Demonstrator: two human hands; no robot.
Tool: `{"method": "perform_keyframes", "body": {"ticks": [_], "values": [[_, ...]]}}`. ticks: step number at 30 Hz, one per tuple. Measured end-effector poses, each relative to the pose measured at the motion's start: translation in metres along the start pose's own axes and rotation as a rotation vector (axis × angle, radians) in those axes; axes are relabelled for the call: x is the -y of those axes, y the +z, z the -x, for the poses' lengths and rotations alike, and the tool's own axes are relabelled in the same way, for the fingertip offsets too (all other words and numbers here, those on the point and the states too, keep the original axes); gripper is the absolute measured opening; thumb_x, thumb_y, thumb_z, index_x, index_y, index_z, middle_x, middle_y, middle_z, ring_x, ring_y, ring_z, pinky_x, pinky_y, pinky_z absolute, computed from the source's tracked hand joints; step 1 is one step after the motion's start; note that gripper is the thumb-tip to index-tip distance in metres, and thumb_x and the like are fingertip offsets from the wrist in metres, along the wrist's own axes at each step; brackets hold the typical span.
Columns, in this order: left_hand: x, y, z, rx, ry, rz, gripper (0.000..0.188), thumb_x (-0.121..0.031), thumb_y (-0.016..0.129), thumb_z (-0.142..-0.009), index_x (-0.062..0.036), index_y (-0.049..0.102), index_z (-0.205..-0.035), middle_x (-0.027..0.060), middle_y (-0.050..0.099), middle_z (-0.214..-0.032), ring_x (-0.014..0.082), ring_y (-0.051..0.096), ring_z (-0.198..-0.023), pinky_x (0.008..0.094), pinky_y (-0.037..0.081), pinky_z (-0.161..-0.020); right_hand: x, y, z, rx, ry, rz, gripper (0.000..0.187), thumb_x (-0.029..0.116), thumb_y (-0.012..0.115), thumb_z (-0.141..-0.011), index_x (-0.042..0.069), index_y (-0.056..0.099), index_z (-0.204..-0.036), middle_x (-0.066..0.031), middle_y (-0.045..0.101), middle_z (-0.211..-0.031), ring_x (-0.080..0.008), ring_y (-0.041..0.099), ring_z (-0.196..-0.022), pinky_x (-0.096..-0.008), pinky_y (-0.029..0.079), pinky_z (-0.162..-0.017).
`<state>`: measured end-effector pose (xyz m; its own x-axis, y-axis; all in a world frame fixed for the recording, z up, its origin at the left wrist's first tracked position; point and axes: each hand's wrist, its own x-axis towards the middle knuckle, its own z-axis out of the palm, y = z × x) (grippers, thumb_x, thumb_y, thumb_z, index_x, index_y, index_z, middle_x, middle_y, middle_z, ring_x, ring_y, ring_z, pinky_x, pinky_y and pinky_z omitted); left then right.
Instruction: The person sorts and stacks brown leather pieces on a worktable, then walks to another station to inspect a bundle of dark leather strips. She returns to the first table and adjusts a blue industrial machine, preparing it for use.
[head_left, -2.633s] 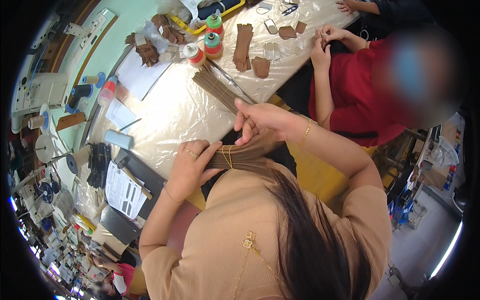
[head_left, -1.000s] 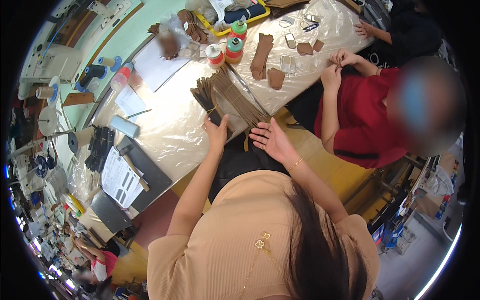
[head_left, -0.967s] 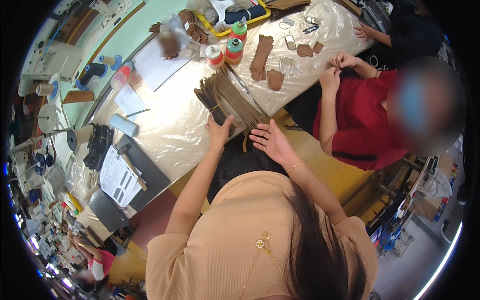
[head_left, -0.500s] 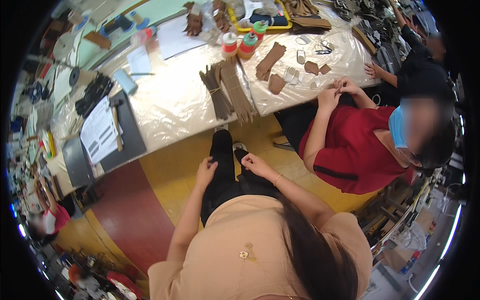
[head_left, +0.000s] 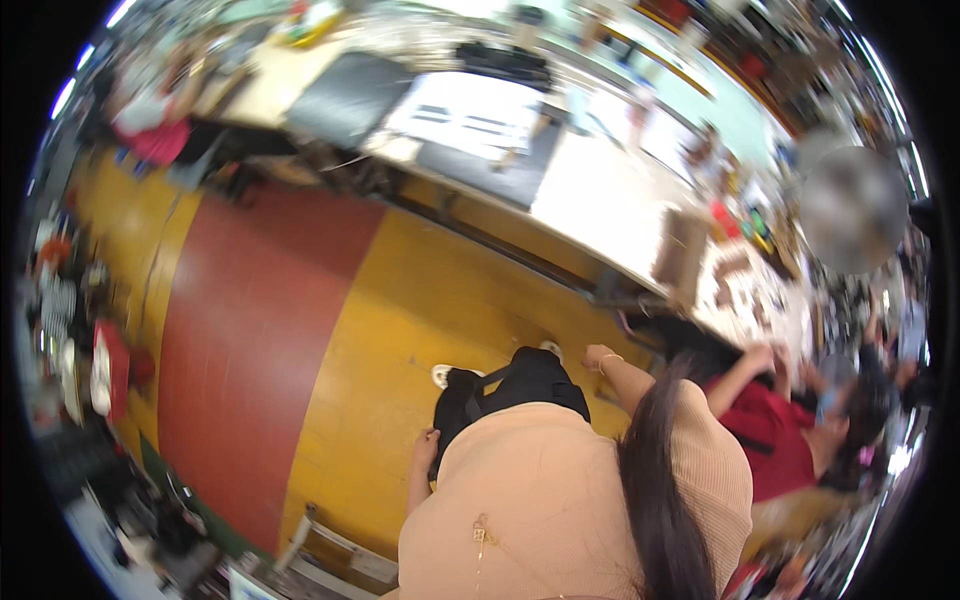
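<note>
My left hand (head_left: 428, 443) hangs low beside my black trousers (head_left: 530, 385), near the hip. It is small and seen edge-on, so its finger posture is unclear, and no object shows in it. Out to the right, my right hand (head_left: 598, 357) is held over the floor, short of the worktable (head_left: 590, 225), with a bracelet at the wrist. Its fingers look curled in, and nothing shows in them. On the table lie printed sheets (head_left: 465, 105) on a dark mat (head_left: 535, 165), apart from both hands. A bundle of brown strips (head_left: 680, 250) sits near the table's right part.
Yellow floor (head_left: 400, 300) with a red band (head_left: 270, 350) stretches to the left. A person in red (head_left: 765, 440) sits close at my right by the table. Another person in pink (head_left: 155, 135) is at the far left. A pale metal frame (head_left: 335, 550) stands at lower left.
My view has swung left, so the table and the person in red now appear farther right. My hands have parted: the left is down at my side, the right out to the right.
</note>
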<state>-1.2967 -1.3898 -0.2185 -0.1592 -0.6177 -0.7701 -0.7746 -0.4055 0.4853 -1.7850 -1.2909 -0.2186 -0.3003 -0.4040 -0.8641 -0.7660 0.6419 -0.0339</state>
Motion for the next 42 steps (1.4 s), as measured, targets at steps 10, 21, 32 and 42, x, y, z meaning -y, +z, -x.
{"method": "perform_keyframes", "body": {"ticks": [10, 21, 32, 42], "values": [[0.191, -0.151, 0.027, -0.242, -0.457, 0.279, 0.052, -0.033, 0.064, -0.082, 0.0021, 0.06, -0.12, 0.025, 0.064, -0.114, 0.0368, 0.063, -0.105, 0.0431, 0.049, -0.091, 0.422, -0.072, -0.051, -0.353, -0.778, 0.457, 0.021, 0.019, 0.052, -0.089, 0.004, 0.062, -0.1, -0.0195, 0.067, -0.09, -0.0381, 0.065, -0.086, -0.0471, 0.052, -0.076], [0.282, -0.228, 0.019, -0.519, -0.538, 0.614, 0.042, -0.042, 0.057, -0.086, -0.0016, 0.069, -0.089, 0.0211, 0.068, -0.086, 0.0366, 0.065, -0.084, 0.0462, 0.051, -0.075, 0.921, -0.082, -0.122, 0.344, -0.755, 0.595, 0.03, 0.03, 0.063, -0.087, 0.005, 0.066, -0.103, -0.006, 0.065, -0.068, -0.0135, 0.061, -0.051, -0.0286, 0.043, -0.041], [0.487, -0.42, 0.024, -0.122, -0.785, 0.96, 0.056, -0.048, 0.058, -0.09, -0.0009, 0.062, -0.12, 0.0212, 0.065, -0.115, 0.0362, 0.067, -0.091, 0.047, 0.052, -0.084, 1.45, 0.163, 0.068, 0.508, -1.047, 0.073, 0.029, 0.029, 0.058, -0.095, 0.007, 0.055, -0.114, -0.0045, 0.064, -0.098, -0.0131, 0.063, -0.08, -0.0275, 0.049, -0.061], [0.774, -0.898, 0.064, -1.012, -0.578, 0.859, 0.051, -0.038, 0.057, -0.089, -0.0078, 0.054, -0.13, 0.022, 0.058, -0.124, 0.0373, 0.053, -0.119, 0.0435, 0.043, -0.101, 1.585, 0.27, 0.01, 0.346, -0.582, 1.017, 0.04, 0.031, 0.061, -0.087, 0.008, 0.061, -0.119, -0.0087, 0.07, -0.1, -0.0223, 0.068, -0.085, -0.0376, 0.052, -0.066]]}}
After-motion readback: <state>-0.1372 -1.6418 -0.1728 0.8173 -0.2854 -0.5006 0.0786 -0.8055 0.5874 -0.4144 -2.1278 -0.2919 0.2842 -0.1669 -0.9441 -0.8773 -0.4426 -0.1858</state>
